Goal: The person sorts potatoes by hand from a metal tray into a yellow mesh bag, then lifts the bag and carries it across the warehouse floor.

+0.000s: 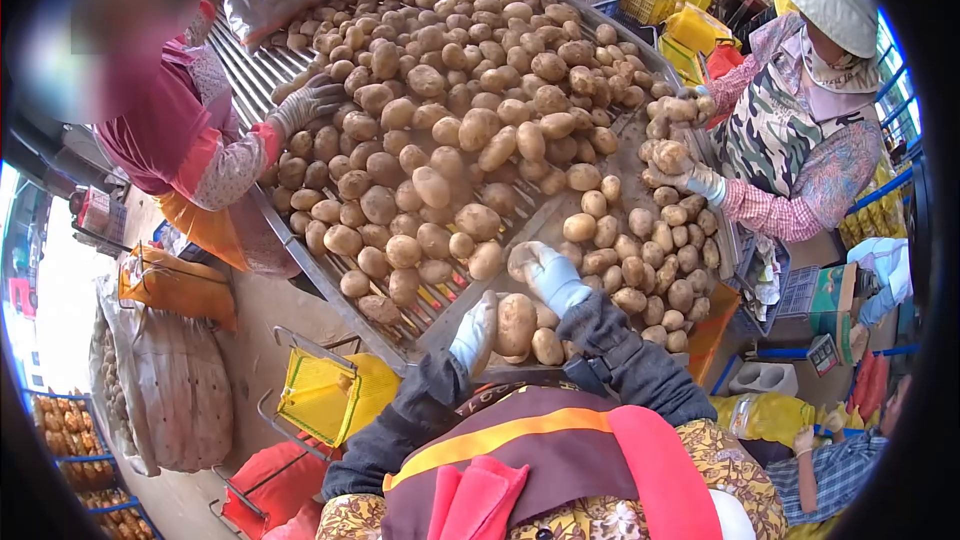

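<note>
My left hand (475, 332), in a pale glove, is at the near edge of the sorting table, against the left side of a large potato (516, 325). Its fingers look pressed together, but whether they grip that potato is hard to tell. My right hand (552, 277), gloved in light blue and white, is closed around a potato (522, 262) at its fingertips. Beyond both hands, a big heap of potatoes (430, 120) covers the slatted part of the table. Smaller potatoes (655, 265) lie in a section to the right of my right hand.
A co-worker's gloved hand (305, 105) rests on the heap at left. Another co-worker's gloved hand (690, 178) holds potatoes at right. The metal table rim (330, 290) runs along the near left. Yellow bag (335, 395) and red bag (275, 485) stand below it.
</note>
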Motion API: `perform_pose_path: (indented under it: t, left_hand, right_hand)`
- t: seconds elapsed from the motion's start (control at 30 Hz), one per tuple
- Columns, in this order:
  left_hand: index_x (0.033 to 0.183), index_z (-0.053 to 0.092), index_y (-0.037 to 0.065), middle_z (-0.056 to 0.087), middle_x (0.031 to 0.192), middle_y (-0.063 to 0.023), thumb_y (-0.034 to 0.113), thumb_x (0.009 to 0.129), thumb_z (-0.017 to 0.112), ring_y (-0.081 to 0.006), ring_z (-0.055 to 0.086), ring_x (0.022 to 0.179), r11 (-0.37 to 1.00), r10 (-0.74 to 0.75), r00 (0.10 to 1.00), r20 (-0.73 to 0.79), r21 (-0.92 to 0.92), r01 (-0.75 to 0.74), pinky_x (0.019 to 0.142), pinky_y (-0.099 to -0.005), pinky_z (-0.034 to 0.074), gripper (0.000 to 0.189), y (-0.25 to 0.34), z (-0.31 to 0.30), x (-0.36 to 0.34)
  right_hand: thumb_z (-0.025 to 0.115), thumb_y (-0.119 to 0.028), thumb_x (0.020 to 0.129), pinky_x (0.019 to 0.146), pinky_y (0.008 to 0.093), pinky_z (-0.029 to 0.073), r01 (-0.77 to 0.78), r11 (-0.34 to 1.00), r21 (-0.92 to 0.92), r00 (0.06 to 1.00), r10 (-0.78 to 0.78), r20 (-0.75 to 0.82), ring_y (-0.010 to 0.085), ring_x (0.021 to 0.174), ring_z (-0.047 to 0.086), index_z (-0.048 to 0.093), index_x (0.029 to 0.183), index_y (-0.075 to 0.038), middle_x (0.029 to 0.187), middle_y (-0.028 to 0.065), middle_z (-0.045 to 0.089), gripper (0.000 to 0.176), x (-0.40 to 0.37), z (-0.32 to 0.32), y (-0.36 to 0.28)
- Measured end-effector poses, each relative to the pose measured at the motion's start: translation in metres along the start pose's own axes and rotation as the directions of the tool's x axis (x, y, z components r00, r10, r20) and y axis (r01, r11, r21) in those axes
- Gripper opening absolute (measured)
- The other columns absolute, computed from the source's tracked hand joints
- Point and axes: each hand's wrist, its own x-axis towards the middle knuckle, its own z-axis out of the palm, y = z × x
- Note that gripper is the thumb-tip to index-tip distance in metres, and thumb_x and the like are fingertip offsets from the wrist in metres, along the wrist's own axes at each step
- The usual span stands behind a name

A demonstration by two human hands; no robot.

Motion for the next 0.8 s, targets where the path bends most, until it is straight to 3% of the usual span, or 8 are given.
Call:
perform_pose_path:
  t: [0.07,0.2,0.27,0.3,0.47,0.7,0.73,0.8]
  left_hand:
    - [0.122,0.056,0.002,0.063,0.113,-0.0139,0.046,0.102,0.028,-0.0223,0.060,0.105,0.938,-0.189,0.979,-0.071,-0.309,0.158,0.089,-0.0345,0.049,0.056,0.013,0.002,-0.005]
    - [0.127,0.053,0.002,0.059,0.119,-0.0111,0.039,0.102,0.038,-0.0206,0.059,0.105,0.931,-0.127,0.990,-0.061,-0.353,0.097,0.090,-0.0335,0.049,0.047,-0.008,-0.004,0.003]
    - [0.130,0.050,0.003,0.057,0.123,-0.0102,0.036,0.101,0.041,-0.0216,0.058,0.110,0.960,0.039,0.996,-0.078,-0.274,-0.059,0.093,-0.0339,0.048,0.044,-0.009,-0.002,-0.002]
    - [0.133,0.046,0.004,0.054,0.128,-0.0107,0.037,0.101,0.039,-0.0227,0.055,0.115,0.890,-0.016,0.999,0.040,-0.454,0.033,0.096,-0.0360,0.048,0.046,0.000,0.001,-0.002]
    - [0.142,0.038,0.015,0.048,0.138,-0.0103,0.059,0.094,0.042,-0.0286,0.052,0.122,0.531,0.024,0.815,0.579,-0.698,0.480,0.098,-0.0448,0.048,0.065,0.023,0.000,-0.013]
    - [0.141,0.038,0.015,0.052,0.131,-0.0076,0.054,0.092,0.051,-0.0229,0.057,0.112,0.714,-0.021,0.904,0.428,-0.626,0.313,0.087,-0.0376,0.055,0.063,0.016,-0.013,-0.011]
    - [0.141,0.038,0.015,0.053,0.128,-0.0069,0.052,0.093,0.053,-0.0214,0.058,0.111,0.767,-0.010,0.951,0.310,-0.608,0.206,0.087,-0.0363,0.054,0.063,0.018,-0.011,-0.013]
    - [0.136,0.042,0.013,0.054,0.123,-0.0051,0.048,0.092,0.056,-0.0193,0.057,0.110,0.766,-0.019,0.961,0.276,-0.614,0.191,0.089,-0.0347,0.053,0.058,0.014,-0.006,-0.013]
  right_hand:
    - [0.058,-0.031,0.093,0.092,0.0345,0.046,0.142,0.960,0.241,0.984,-0.164,0.075,0.0292,0.105,0.060,0.055,0.123,-0.002,0.112,0.0198,0.061,0.042,-0.018,0.011,0.007]
    - [0.064,-0.022,0.092,0.094,0.0284,0.045,0.470,0.866,-0.170,0.883,-0.461,0.088,0.0181,0.109,0.055,0.051,0.127,0.000,0.119,0.0116,0.057,0.043,-0.055,0.015,-0.022]
    - [0.058,-0.029,0.096,0.092,0.0289,0.046,0.042,0.865,0.501,0.988,-0.111,0.108,0.0159,0.107,0.057,0.057,0.116,-0.002,0.114,0.0096,0.061,0.034,-0.038,0.020,0.004]
    - [0.060,-0.035,0.094,0.086,0.0315,0.050,0.124,0.730,0.672,0.987,-0.161,-0.007,0.0186,0.094,0.063,0.061,0.103,-0.001,0.098,0.0079,0.065,0.035,-0.038,0.021,-0.005]
    - [0.063,-0.044,0.088,0.074,0.0329,0.054,0.174,0.728,0.663,0.982,-0.176,-0.065,0.0197,0.078,0.066,0.063,0.095,-0.002,0.084,0.0071,0.066,0.043,-0.040,0.017,-0.039]
    - [0.058,-0.033,0.095,0.079,0.0269,0.051,0.102,0.577,0.811,0.993,-0.017,-0.113,0.0120,0.090,0.061,0.055,0.116,-0.001,0.095,0.0078,0.065,0.038,-0.034,0.002,-0.031]
    - [0.058,-0.033,0.095,0.079,0.0269,0.051,0.100,0.578,0.810,0.994,-0.020,-0.109,0.0120,0.090,0.061,0.055,0.116,-0.001,0.095,0.0078,0.065,0.038,-0.039,0.008,-0.029]
    - [0.058,-0.030,0.096,0.084,0.0299,0.051,0.553,0.789,0.268,0.832,-0.537,-0.136,0.0156,0.095,0.060,0.056,0.116,0.001,0.099,0.0091,0.065,0.037,-0.049,0.018,-0.030]
